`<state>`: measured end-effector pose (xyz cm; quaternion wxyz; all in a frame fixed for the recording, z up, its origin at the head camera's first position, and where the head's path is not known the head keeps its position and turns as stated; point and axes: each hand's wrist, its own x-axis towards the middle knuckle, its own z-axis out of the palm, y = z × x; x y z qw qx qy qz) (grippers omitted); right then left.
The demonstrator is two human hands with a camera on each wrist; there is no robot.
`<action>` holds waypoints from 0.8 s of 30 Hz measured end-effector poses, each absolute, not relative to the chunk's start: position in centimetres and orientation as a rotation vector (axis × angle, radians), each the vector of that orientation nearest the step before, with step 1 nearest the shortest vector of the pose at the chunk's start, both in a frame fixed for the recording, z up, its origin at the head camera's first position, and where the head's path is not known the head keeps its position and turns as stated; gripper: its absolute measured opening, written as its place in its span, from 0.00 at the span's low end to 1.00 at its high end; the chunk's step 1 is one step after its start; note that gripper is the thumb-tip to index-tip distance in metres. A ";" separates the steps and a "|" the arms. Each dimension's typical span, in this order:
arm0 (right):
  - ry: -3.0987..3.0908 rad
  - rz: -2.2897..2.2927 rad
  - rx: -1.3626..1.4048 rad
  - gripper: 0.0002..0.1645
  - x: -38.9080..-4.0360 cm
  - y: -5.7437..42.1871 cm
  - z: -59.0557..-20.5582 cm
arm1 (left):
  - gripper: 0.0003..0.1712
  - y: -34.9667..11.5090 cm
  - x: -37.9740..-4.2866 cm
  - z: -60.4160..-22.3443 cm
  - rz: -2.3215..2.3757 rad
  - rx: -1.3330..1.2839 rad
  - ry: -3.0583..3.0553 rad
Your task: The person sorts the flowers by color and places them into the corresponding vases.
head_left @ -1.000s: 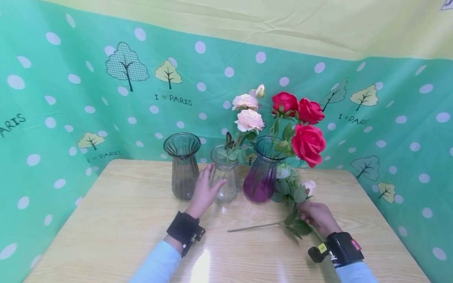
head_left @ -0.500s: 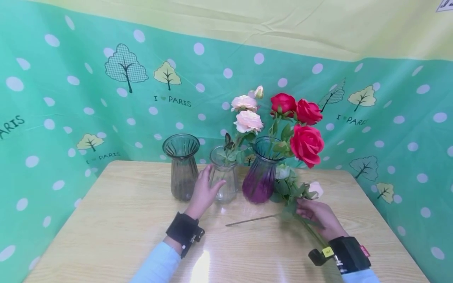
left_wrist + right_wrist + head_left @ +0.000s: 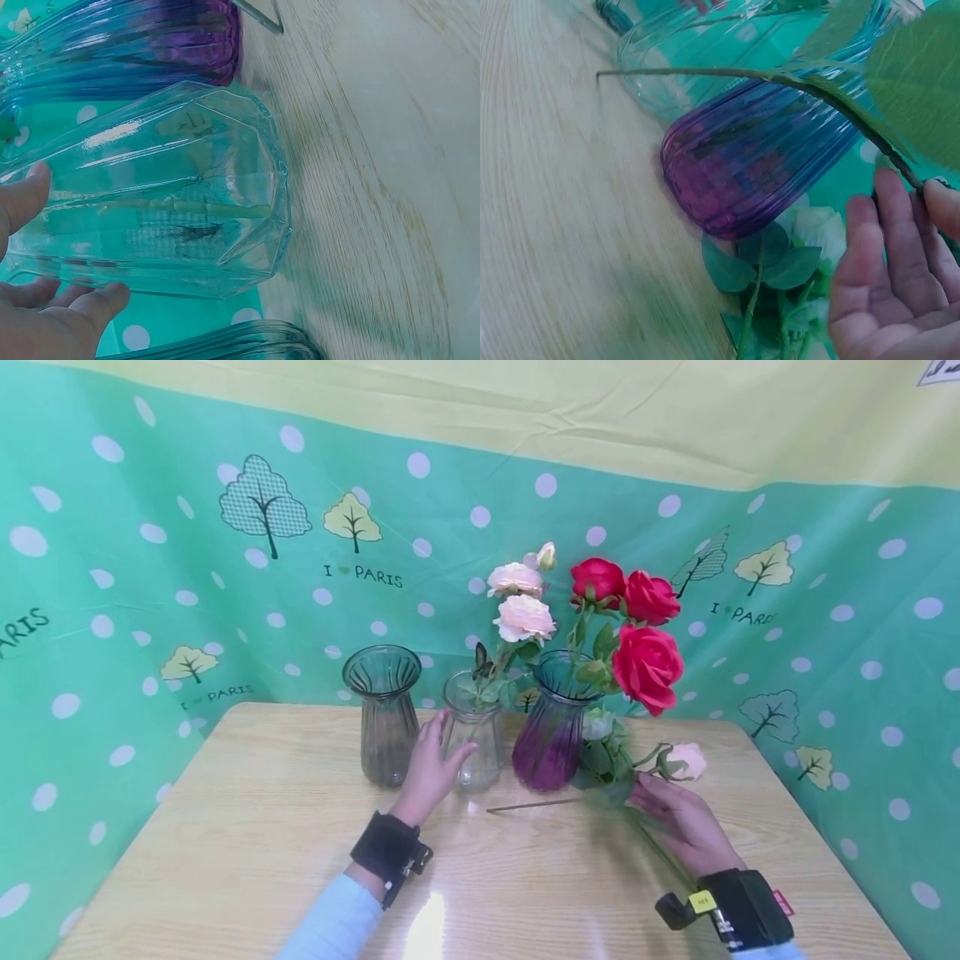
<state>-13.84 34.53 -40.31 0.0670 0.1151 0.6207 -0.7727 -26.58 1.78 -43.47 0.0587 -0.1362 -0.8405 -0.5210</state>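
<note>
My left hand (image 3: 431, 768) holds the clear glass vase (image 3: 187, 202), its fingers and thumb on opposite sides of the glass. Light pink roses (image 3: 525, 618) stand in that vase, a stem showing through the wall. Between thumb and fingertips my right hand (image 3: 686, 822) pinches the stem of a pale pink rose (image 3: 686, 762). This stem (image 3: 705, 72) points left, its bare end in front of the purple-blue vase (image 3: 551, 747). A large leaf (image 3: 922, 82) on it hangs close to the right wrist camera. Red roses (image 3: 648, 668) fill the purple-blue vase.
A grey glass vase (image 3: 387, 718) stands left of the clear one. Behind my right hand, a whitish flower (image 3: 597, 724) with green leaves lies on the wooden table (image 3: 247, 827), its stem running toward the front. A green polka-dot cloth (image 3: 420, 585) hangs behind the table.
My right hand has shifted slightly right, turning the pale pink rose: its bloom moved right and its stem end swung away from me. My left hand has stayed at the clear vase.
</note>
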 end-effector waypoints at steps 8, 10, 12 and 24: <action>1.837 -2.427 0.349 0.12 -13.4 33.4 -39.2 | 0.46 1.7 -26.6 -43.5 -1.581 -0.406 -2.560; 1.850 -2.440 0.369 0.12 -13.3 33.0 -38.7 | 0.46 1.7 -26.6 -43.4 -1.582 -0.404 -2.561; 1.813 -2.496 0.375 0.11 -13.1 32.6 -38.1 | 0.46 1.8 -26.6 -43.4 -1.583 -0.404 -2.562; 0.921 -3.147 0.119 0.12 -12.3 30.8 -34.8 | 0.47 1.7 -26.6 -43.4 -1.576 -0.402 -2.577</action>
